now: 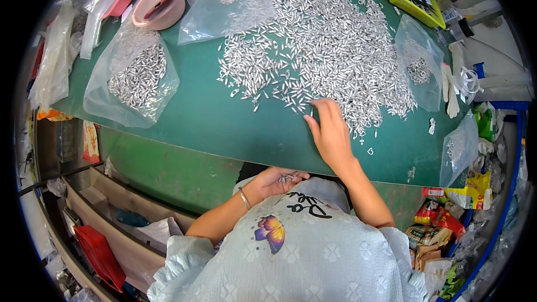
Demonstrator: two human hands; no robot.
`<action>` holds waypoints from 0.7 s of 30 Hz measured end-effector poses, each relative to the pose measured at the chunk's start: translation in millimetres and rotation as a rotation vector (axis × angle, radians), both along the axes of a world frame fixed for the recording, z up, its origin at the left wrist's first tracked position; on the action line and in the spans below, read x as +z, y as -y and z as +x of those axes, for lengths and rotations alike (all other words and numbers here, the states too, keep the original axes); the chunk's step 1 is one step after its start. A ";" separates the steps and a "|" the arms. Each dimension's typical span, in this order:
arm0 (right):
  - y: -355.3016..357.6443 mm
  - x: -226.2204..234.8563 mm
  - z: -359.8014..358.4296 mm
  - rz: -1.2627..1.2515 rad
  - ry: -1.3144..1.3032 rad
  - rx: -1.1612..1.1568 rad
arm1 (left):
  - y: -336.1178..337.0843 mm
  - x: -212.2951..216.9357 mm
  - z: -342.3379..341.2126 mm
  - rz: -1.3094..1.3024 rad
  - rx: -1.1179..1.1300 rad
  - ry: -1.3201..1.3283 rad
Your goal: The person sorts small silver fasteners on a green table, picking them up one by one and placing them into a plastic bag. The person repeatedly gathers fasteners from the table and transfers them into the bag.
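Pieces (347,45), small, silvery and mostly slender, lie heaped across the far half of my green counter (224,134), with a looser cluster on the left of the main spread. My right hand (333,140) reaches to the near edge of the heap, thumb and forefinger bent toward a few stray ones; I cannot tell whether anything is pinched between them. My left hand (274,183) is turned palm up, just off the counter's near edge, its fingers curled around a few of the same pieces (a bracelet (244,198) circles that wrist). One heart-shaped piece (370,151) lies apart, near my right wrist. On the left, a clear bag (106,106) holds more pieces, and beyond it stands a pink bowl (174,15) with a dark red object (160,6) inside. At the far right sits a yellow-green tray (417,9), with pale gloves (449,94) nearer me, by the counter's right edge.
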State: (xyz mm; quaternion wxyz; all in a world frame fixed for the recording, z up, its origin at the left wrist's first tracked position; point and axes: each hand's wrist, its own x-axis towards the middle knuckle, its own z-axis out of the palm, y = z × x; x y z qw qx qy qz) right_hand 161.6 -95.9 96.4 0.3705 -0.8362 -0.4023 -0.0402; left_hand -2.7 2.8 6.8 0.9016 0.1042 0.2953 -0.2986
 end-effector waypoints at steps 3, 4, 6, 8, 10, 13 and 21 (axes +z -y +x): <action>9.2 -15.4 -12.7 -0.184 -0.116 0.051 | -3.8 -7.9 -9.2 -0.032 0.103 0.077; 15.9 -14.3 -21.7 -0.183 -0.151 0.125 | -5.8 -4.8 -9.7 -0.055 0.117 0.053; 30.5 -7.8 -40.2 -0.182 -0.220 0.268 | -9.6 5.2 -9.2 -0.105 0.143 0.005; 37.0 2.4 -46.3 -0.173 -0.327 0.488 | -12.5 11.5 -8.3 -0.219 0.198 -0.026; 34.1 6.6 -44.7 -0.099 -0.340 0.501 | -15.4 17.8 -5.8 -0.273 0.212 -0.025; 4.0 2.2 -17.6 0.002 -0.163 0.214 | -17.0 17.0 -4.1 -0.247 0.180 0.002; -2.0 -16.0 5.4 -0.104 -0.024 0.110 | -10.6 -7.6 -10.6 -0.179 0.170 -0.033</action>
